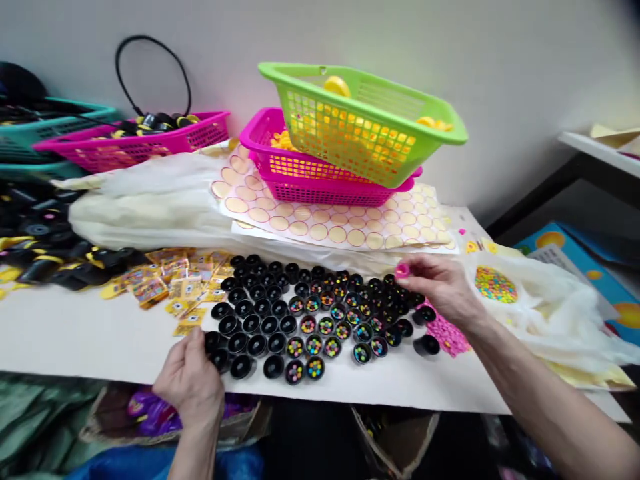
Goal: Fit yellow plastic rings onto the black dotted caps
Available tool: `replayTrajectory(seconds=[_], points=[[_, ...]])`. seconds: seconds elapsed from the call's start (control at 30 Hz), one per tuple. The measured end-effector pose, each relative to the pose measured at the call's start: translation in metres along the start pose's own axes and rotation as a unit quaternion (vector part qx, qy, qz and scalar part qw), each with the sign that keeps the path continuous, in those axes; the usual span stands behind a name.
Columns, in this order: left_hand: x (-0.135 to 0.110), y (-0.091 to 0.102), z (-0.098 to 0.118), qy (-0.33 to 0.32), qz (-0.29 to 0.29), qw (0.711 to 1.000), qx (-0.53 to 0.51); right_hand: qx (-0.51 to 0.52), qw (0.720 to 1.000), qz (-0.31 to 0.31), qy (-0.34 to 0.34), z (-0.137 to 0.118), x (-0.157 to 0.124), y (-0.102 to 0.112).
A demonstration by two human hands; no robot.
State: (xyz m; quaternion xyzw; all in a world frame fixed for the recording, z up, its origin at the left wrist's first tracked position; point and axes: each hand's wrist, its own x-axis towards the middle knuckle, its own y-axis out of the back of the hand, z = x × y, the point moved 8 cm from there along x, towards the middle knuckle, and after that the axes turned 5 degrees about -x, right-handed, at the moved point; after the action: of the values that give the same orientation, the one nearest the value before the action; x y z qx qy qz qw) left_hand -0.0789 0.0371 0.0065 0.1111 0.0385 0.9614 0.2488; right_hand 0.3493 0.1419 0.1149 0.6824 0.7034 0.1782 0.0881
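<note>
Many small round black cups (257, 345) stand upright in close rows on the white table. Several of them hold colourful candy balls (314, 345), while those on the left look unfilled. My left hand (193, 377) is curled closed at the left edge of the rows, its fingertips against the nearest cups; whether it grips anything is hidden. Above the right end of the rows, my right hand (445, 287) pinches a small pink cup (401, 270) between thumb and fingers. Two black cups lie tipped beneath it, beside a pile of pink pieces (449, 333).
Yellow printed packets (187, 280) and black containers (55, 233) lie to the left. Behind are sticker sheets (320, 223), a pink basket (320, 190) and a tilted green basket (350, 127). A plastic bag (555, 300) with coloured balls sits right. Open boxes (395, 440) stand below the table edge.
</note>
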Motion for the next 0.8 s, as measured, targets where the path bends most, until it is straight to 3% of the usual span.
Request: replayTrajectory(seconds=[0.13,0.27,0.43,0.53,0.67,0.8], points=[[-0.003,0.006,-0.002,-0.001,0.030,0.999,-0.034,-0.150,0.977,-0.130,0.074,-0.022,0.026,-0.087],[-0.002,0.006,-0.007,0.001,0.027,0.999,-0.035,-0.362,0.905,-0.169,0.144,-0.027,0.042,-0.134],[-0.002,0.007,-0.005,-0.005,0.018,0.999,-0.028,-0.554,0.796,-0.180,0.163,-0.030,0.049,-0.162],[-0.003,0.007,-0.003,-0.003,0.018,1.000,-0.022,-0.604,0.750,-0.200,0.182,-0.031,0.048,-0.173],[-0.003,0.007,-0.003,-0.007,0.020,0.999,-0.024,-0.627,0.721,-0.210,0.208,-0.032,0.047,-0.183],[-0.002,0.006,-0.003,-0.012,0.021,0.999,-0.027,-0.623,0.720,-0.208,0.226,-0.032,0.047,-0.185]])
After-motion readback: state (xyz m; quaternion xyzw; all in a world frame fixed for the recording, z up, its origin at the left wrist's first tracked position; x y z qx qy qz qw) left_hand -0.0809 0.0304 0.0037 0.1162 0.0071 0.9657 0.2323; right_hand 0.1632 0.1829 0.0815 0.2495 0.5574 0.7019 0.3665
